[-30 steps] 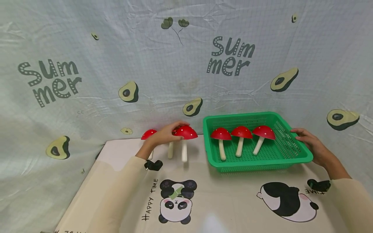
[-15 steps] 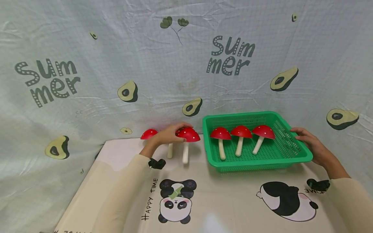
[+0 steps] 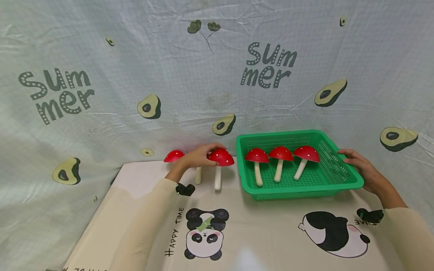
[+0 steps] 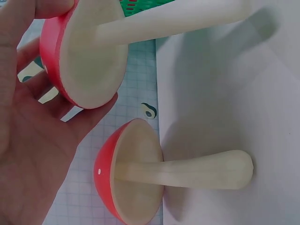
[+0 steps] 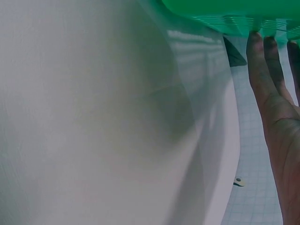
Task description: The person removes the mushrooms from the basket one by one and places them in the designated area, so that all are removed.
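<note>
My left hand point(image 3: 199, 156) grips a toy mushroom point(image 3: 220, 158) by its red, white-dotted cap, thumb on the near side and fingers round the back. In the left wrist view the cap's pale underside and cream stem point(image 4: 173, 23) face the camera, with the stem's shadow falling on the table. Just left of it a second mushroom point(image 3: 198, 175) is partly covered by the hand, and a third red cap point(image 3: 174, 156) shows behind the wrist. My right hand point(image 3: 364, 169) touches the right rim of a green basket point(image 3: 305, 188), its fingers point(image 5: 259, 61) nearly straight against the side.
Inside the basket lie three mushrooms, left point(image 3: 257, 156), middle point(image 3: 280, 154) and right point(image 3: 306, 154), stems toward me. A printed cloth point(image 3: 190, 75) hangs behind the table's back edge. The table cover point(image 3: 257, 233) has panda prints.
My left hand, with the mushroom it holds, has shifted slightly right toward the basket. The right hand and basket look unmoved.
</note>
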`<state>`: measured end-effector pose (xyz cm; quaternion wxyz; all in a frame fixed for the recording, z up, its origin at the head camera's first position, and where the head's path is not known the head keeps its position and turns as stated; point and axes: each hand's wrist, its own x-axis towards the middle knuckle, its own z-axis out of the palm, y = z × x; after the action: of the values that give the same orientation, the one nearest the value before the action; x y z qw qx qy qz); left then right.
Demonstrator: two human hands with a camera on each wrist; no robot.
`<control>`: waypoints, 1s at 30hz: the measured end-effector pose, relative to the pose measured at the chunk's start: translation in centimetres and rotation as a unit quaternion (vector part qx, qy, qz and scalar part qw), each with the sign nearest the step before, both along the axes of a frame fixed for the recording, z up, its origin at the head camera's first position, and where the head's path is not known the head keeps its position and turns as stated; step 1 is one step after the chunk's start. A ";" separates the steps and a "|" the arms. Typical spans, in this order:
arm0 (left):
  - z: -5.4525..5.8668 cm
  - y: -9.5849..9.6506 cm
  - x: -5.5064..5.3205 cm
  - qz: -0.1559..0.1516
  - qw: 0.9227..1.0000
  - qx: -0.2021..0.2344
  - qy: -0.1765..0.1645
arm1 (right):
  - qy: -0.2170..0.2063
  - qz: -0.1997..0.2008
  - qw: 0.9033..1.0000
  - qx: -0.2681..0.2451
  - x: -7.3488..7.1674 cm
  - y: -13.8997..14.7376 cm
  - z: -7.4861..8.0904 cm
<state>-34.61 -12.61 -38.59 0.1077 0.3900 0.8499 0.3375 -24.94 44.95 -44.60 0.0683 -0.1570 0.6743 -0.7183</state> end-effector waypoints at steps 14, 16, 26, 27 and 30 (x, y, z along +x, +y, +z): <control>0.8 0.6 -1.0 -0.013 0.999 -0.035 -0.012 | -0.005 -0.006 1.000 0.003 0.3 -0.2 0.1; 1.0 0.8 -1.3 -0.013 0.999 -0.049 -0.013 | -0.004 -0.004 1.000 0.002 0.4 -0.2 0.1; 0.9 2.5 -2.4 -0.008 0.992 -0.126 -0.018 | 0.006 0.002 1.000 -0.005 0.5 -0.3 0.1; 0.8 2.7 -2.4 -0.004 0.991 -0.132 -0.018 | 0.007 0.002 1.000 -0.005 0.5 -0.3 0.0; 0.7 3.2 -2.6 -0.005 0.989 -0.146 -0.011 | 0.010 0.003 1.000 -0.004 0.6 -0.3 -0.2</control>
<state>-37.20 -9.40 -37.94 0.1747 0.3708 0.8868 0.2137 -24.35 44.62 -44.76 0.0635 -0.1666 0.6718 -0.7189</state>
